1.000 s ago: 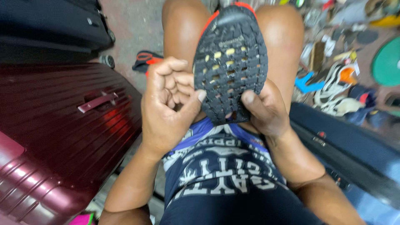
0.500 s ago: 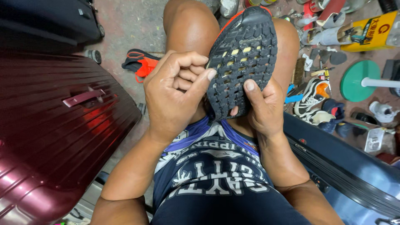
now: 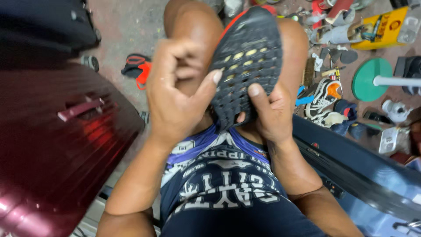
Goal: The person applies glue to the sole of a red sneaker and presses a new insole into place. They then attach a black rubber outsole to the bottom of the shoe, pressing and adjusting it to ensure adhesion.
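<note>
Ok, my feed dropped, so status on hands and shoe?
Left hand and right hand both grip the black rubber-soled shoe, sole up, over the knees. Dark red hard-shell suitcase alongside, not obstructing.

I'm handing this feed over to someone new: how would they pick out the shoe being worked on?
Start at the big maroon suitcase on the left, then move right to the person's lap. The shoe is held sole-up between the left hand and right hand. Unlike the footwear scattered on the floor, it shows a black lattice sole with yellow gaps.
</note>
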